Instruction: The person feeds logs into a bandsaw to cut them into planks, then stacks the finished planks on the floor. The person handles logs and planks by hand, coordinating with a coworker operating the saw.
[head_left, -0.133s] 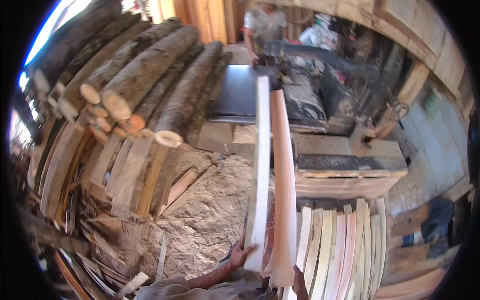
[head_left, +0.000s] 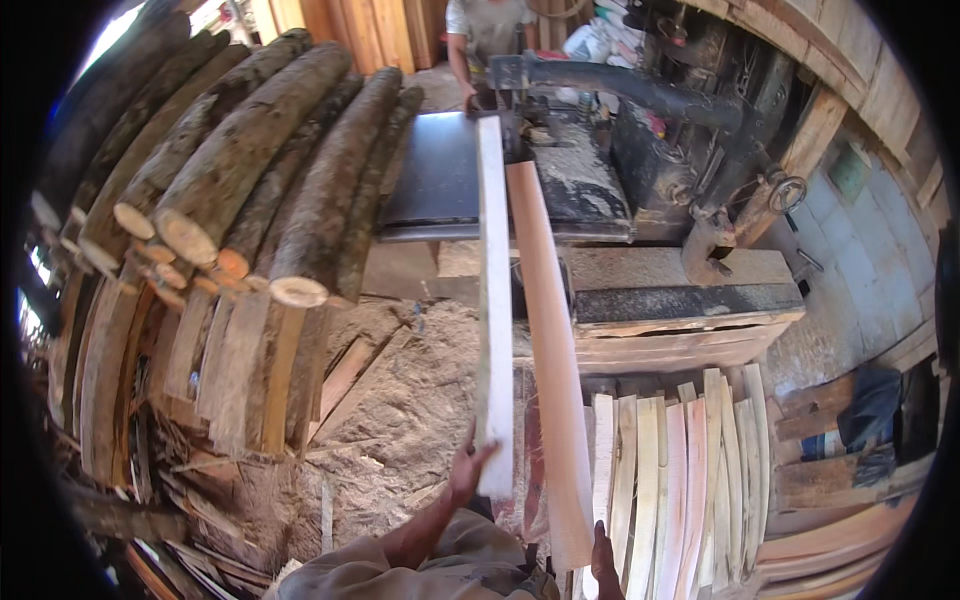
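Observation:
A long, narrow pale plank (head_left: 494, 300) stretches away from me, its far end on a dark metal machine table (head_left: 425, 190). My left hand (head_left: 468, 470) closes on the left edge of its near end, a digit lying across the top face. To the right runs a second long piece, a reddish-brown board (head_left: 552, 360), with a gap between the two that widens toward me. Against the right edge of the board's near end is my right hand (head_left: 603, 560), seen edge-on with its fingers stretched out straight.
Sawdust-covered machinery with a thick dark arm (head_left: 640, 90) and a handwheel (head_left: 787, 193) stands ahead. A co-worker (head_left: 490, 30) is at the table's far side. Logs (head_left: 260, 130) are stacked on the left; cut pale strips (head_left: 660, 490) stand at right. Sawdust (head_left: 400, 400) covers the floor.
The view has shifted, so the scene sits further left and higher. The gap between the two pieces has widened at the near end. My right hand's fingers show straighter.

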